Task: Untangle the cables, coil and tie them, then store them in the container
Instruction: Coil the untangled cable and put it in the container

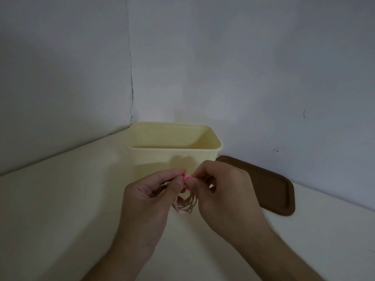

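A pale pink coiled cable (185, 203) hangs in loops between my two hands, just in front of the cream container (174, 157). My left hand (148, 197) pinches the top of the coil, and a metal plug tip sticks out beside its thumb. A bright pink tie (187, 176) sits at the top of the coil, and my right hand (221, 189) pinches it with thumb and forefinger. The container stands open at the back of the table; its inside is mostly hidden from this angle.
A brown lid (267, 185) lies flat to the right of the container, against the wall. The cream table (60, 199) runs into a corner of grey walls behind the container.
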Demonstrator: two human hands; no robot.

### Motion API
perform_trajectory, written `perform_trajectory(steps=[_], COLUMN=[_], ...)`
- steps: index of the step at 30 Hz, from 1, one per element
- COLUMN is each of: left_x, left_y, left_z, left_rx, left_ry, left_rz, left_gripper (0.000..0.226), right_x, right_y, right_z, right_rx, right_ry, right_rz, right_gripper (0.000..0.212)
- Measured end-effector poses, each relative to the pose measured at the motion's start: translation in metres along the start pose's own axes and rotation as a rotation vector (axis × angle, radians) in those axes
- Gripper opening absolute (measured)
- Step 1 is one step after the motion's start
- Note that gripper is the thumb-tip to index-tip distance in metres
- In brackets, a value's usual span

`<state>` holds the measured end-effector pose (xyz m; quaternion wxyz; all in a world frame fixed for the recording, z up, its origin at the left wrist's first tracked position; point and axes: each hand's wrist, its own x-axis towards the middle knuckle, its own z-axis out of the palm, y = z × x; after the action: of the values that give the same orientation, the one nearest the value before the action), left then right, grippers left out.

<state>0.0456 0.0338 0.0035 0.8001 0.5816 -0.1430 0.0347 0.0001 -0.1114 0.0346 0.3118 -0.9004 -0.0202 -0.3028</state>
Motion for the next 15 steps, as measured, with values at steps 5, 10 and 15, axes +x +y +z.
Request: perform_trajectory(steps=[5, 10, 15], left_x=[-0.0005, -0.0001, -0.0013], left_y=[0.0015, 0.0002, 0.0015], left_z=[-0.0005, 0.0001, 0.0011], left_rx=[-0.002, 0.018, 0.036], left_ry=[-0.026, -0.034, -0.073], left_rz=[0.007, 0.016, 0.041], left_gripper=[0.021, 0.016, 0.017], right_x=[0.0000, 0.0006, 0.0003], right_y=[-0.0045, -0.0040, -0.0037], right_z=[-0.0032, -0.0040, -0.0054], right_rx=[0.108, 0.186, 0.222], right_ry=[-0.014, -0.029, -0.029], right_rz=[0.103, 0.105, 0.152], right_gripper=[0.011, 0.017, 0.018])
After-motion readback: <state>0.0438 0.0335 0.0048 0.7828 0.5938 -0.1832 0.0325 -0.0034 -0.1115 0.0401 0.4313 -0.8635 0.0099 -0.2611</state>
